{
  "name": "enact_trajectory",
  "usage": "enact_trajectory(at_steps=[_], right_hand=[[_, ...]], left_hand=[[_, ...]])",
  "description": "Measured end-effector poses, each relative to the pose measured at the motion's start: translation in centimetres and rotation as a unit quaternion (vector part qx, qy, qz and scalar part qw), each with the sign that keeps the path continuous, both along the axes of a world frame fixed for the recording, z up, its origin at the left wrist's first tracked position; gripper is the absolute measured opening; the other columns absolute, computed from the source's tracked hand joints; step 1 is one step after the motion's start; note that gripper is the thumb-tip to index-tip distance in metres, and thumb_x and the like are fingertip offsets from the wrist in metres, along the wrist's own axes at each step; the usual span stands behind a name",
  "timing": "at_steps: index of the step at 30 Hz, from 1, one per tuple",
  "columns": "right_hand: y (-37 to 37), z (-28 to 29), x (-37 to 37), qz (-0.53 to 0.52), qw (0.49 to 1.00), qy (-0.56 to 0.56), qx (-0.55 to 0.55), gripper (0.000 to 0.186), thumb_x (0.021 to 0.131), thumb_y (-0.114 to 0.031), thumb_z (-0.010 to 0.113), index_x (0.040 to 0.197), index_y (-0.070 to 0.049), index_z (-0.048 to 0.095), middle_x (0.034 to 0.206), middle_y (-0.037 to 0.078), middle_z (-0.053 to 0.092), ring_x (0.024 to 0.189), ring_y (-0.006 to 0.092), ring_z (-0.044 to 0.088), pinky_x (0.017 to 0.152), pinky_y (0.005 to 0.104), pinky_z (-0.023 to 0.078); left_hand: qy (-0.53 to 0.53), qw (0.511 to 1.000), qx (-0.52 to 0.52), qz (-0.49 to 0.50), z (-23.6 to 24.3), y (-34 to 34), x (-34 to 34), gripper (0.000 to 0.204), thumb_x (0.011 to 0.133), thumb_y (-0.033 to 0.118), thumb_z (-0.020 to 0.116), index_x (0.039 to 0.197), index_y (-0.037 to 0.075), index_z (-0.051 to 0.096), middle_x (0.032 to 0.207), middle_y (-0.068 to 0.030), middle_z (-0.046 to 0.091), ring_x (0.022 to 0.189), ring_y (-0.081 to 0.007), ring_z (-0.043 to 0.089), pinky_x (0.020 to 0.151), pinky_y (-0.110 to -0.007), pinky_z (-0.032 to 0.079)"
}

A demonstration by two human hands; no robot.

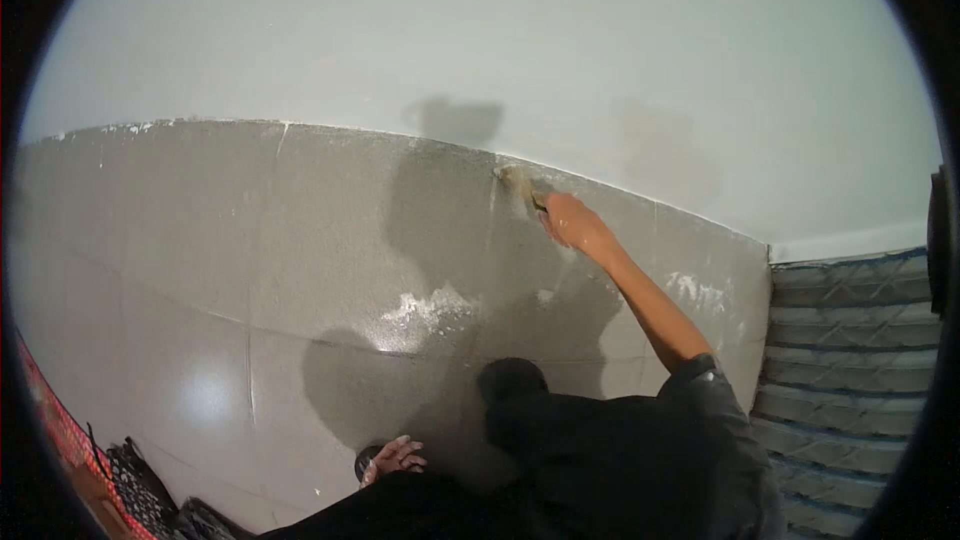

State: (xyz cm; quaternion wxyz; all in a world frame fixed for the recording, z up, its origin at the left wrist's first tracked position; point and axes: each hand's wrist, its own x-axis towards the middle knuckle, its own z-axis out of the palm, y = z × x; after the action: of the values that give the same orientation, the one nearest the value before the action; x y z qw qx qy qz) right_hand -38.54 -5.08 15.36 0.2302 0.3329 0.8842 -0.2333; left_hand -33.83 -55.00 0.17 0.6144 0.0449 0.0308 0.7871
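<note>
My right hand reaches forward, its fingers closed around the handle of a brush. The tan, somewhat blurred head of the brush touches the grey tiled floor close to where it meets the white wall. Pale marks are on the skin of that hand. My left hand is low in the picture beside my dark-clothed leg, fingers loosely bent and apart, with nothing visible in it. Whitish residue covers its fingertips.
White splashes mark the floor, with another white patch farther right. A ribbed metal shutter closes off the right side. Bags and red patterned cloth lie at the lower left. My dark shoe stands mid-floor.
</note>
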Motion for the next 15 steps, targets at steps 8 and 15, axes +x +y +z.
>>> enact_trajectory(at_steps=[8, 15], right_hand=[[-0.1, -7.9, 7.2, 0.015, 0.967, 0.245, 0.068, 0.031, 0.089, -0.022, 0.038, 0.104, 0.004, 0.045, 0.072, 0.017, 0.053, 0.058, 0.0249, 0.051, 0.053, 0.0376, 0.042], [-3.4, -10.6, 6.1, -0.439, 0.782, 0.296, -0.329, 0.035, 0.091, -0.037, 0.031, 0.089, -0.004, 0.044, 0.063, -0.001, 0.038, 0.051, 0.0064, 0.039, 0.041, 0.0220, 0.035]], left_hand=[[0.047, 0.999, -0.003, -0.027, -0.5, -0.3, 0.2, 0.080, 0.082, 0.049, 0.043, 0.133, 0.002, 0.003, 0.136, -0.0230, 0.013, 0.118, -0.0375, 0.029, 0.096, -0.045, 0.028], [-0.014, 0.990, -0.124, -0.070, 1.0, -1.2, -0.1, 0.091, 0.079, 0.049, 0.050, 0.133, 0.003, -0.006, 0.138, -0.0214, 0.005, 0.121, -0.0380, 0.023, 0.098, -0.046, 0.023]])
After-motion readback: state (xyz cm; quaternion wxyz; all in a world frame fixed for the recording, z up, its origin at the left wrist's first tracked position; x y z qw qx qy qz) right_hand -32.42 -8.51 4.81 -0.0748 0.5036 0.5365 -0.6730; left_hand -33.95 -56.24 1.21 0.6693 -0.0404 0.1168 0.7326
